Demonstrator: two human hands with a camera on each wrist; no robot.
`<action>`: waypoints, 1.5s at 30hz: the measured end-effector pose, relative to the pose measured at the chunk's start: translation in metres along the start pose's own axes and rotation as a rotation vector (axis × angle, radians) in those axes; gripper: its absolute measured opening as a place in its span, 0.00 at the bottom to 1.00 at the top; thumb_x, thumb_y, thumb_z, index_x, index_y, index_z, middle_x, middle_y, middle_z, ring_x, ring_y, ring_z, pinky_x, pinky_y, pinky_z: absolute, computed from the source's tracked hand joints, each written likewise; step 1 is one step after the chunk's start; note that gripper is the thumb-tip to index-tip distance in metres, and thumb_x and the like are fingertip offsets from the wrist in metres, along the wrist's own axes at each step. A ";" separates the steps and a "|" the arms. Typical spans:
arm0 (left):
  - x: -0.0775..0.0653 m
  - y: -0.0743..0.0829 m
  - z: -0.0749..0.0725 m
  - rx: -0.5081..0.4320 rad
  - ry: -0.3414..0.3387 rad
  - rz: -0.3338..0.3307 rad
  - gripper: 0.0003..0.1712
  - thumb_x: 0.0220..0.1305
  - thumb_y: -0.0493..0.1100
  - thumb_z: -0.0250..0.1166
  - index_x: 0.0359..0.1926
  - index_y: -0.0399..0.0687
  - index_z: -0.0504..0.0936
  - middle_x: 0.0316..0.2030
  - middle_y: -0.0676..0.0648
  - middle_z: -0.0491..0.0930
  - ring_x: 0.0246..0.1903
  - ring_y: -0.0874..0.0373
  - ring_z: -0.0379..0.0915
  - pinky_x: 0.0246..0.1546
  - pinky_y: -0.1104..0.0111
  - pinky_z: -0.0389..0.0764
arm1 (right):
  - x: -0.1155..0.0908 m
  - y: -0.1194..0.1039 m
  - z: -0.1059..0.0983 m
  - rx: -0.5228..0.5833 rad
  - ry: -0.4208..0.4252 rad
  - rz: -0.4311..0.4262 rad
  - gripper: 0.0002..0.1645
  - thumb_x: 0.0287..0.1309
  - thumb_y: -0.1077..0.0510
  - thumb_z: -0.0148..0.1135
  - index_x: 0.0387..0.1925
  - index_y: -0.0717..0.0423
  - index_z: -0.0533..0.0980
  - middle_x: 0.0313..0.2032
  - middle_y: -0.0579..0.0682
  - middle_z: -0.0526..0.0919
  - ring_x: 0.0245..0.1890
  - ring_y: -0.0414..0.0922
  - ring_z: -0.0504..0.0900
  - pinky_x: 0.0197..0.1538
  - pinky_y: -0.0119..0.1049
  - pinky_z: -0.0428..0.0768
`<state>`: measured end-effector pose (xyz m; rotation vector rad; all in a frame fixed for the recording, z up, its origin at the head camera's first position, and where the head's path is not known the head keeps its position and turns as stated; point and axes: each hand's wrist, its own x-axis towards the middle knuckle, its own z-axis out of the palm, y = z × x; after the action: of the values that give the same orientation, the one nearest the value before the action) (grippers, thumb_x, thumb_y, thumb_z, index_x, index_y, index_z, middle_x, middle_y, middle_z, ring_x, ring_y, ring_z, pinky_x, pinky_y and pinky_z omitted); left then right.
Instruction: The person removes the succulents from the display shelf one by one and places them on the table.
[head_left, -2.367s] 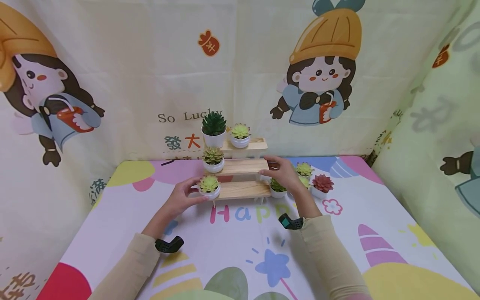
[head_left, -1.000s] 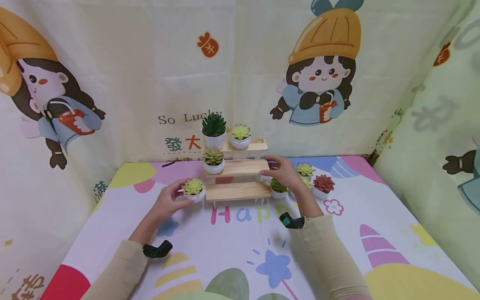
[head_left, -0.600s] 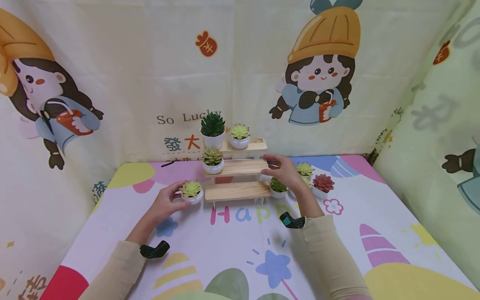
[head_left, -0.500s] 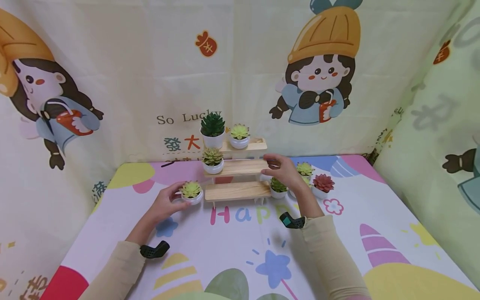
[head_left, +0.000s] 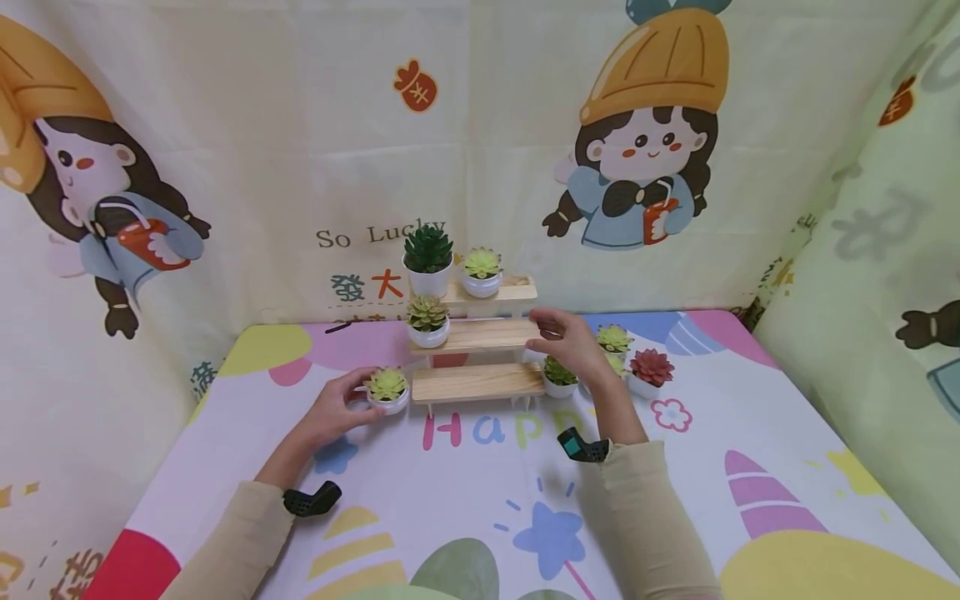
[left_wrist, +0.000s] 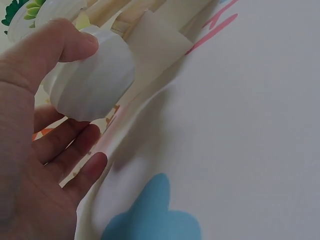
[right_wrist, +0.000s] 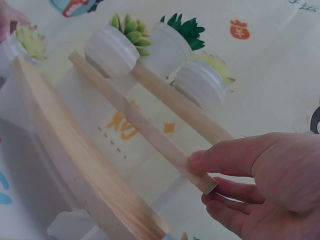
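Note:
My left hand (head_left: 333, 408) holds a small white pot with a pale green succulent (head_left: 387, 384), just left of the bottom tier of a three-tier wooden plant stand (head_left: 480, 382). In the left wrist view, the thumb and fingers pinch the ribbed white pot (left_wrist: 95, 75); whether its base touches the table I cannot tell. My right hand (head_left: 573, 346) grips the right end of the middle board (right_wrist: 165, 145), thumb on the near edge and fingers behind. A dark green succulent (head_left: 427, 250) and a light green one (head_left: 482, 265) stand on the top tier. Another green succulent (head_left: 427, 315) occupies the middle tier's left end.
Right of the stand, by my right forearm, are a green potted succulent (head_left: 558, 372), a red one (head_left: 651, 368) and a pale green one (head_left: 613, 337), with another partly hidden. A printed cloth covers the table (head_left: 450, 492); a patterned curtain (head_left: 495, 158) hangs behind.
My left hand has carried the pale green succulent leftward off the bottom tier's left end, then slightly lower. The right hand has stayed at the middle board.

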<state>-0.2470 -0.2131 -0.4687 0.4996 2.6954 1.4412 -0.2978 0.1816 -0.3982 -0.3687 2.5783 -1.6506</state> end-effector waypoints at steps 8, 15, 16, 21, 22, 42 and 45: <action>0.003 -0.002 0.000 0.011 -0.026 -0.048 0.41 0.54 0.46 0.72 0.67 0.44 0.66 0.61 0.38 0.72 0.59 0.43 0.68 0.62 0.49 0.73 | -0.002 -0.001 -0.001 0.024 0.005 -0.001 0.34 0.59 0.61 0.65 0.66 0.56 0.67 0.67 0.57 0.69 0.68 0.54 0.69 0.66 0.47 0.72; 0.002 -0.007 -0.001 0.022 -0.043 -0.061 0.42 0.55 0.48 0.72 0.68 0.44 0.65 0.62 0.37 0.71 0.59 0.42 0.69 0.62 0.48 0.72 | -0.003 0.000 0.000 0.037 -0.008 -0.013 0.33 0.60 0.64 0.63 0.66 0.56 0.67 0.68 0.59 0.67 0.68 0.56 0.68 0.67 0.47 0.71; 0.002 -0.007 -0.001 0.025 -0.044 -0.061 0.42 0.55 0.48 0.72 0.68 0.44 0.65 0.62 0.37 0.71 0.59 0.42 0.69 0.62 0.48 0.72 | -0.003 0.000 0.000 0.038 -0.008 -0.015 0.33 0.60 0.65 0.63 0.66 0.56 0.67 0.68 0.59 0.67 0.68 0.56 0.67 0.67 0.48 0.71; 0.002 -0.009 -0.002 0.033 -0.045 -0.057 0.42 0.55 0.49 0.72 0.67 0.44 0.66 0.62 0.37 0.71 0.58 0.43 0.69 0.62 0.48 0.72 | -0.003 0.000 0.000 0.035 -0.004 -0.009 0.32 0.60 0.65 0.63 0.66 0.56 0.67 0.68 0.59 0.67 0.68 0.55 0.68 0.67 0.47 0.71; 0.002 -0.009 -0.002 0.035 -0.043 -0.058 0.42 0.54 0.49 0.72 0.67 0.44 0.66 0.61 0.37 0.71 0.58 0.43 0.70 0.62 0.48 0.72 | -0.003 0.000 0.001 0.035 -0.004 -0.008 0.32 0.60 0.64 0.63 0.66 0.56 0.67 0.68 0.58 0.67 0.68 0.55 0.68 0.67 0.46 0.71; -0.001 -0.012 -0.003 0.050 -0.059 -0.060 0.43 0.54 0.50 0.72 0.67 0.41 0.66 0.63 0.37 0.71 0.57 0.43 0.72 0.62 0.49 0.73 | -0.003 0.001 0.003 0.029 -0.004 -0.016 0.32 0.60 0.64 0.63 0.66 0.58 0.67 0.68 0.58 0.67 0.68 0.55 0.68 0.67 0.46 0.71; 0.000 -0.012 -0.005 0.065 -0.064 -0.062 0.44 0.55 0.50 0.72 0.68 0.39 0.65 0.64 0.36 0.69 0.59 0.42 0.71 0.62 0.49 0.72 | -0.004 0.001 0.001 0.025 -0.004 -0.035 0.32 0.60 0.63 0.63 0.66 0.59 0.67 0.67 0.59 0.67 0.68 0.55 0.67 0.68 0.47 0.70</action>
<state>-0.2508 -0.2234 -0.4762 0.4531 2.6895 1.3030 -0.2935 0.1816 -0.3996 -0.4173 2.5598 -1.6902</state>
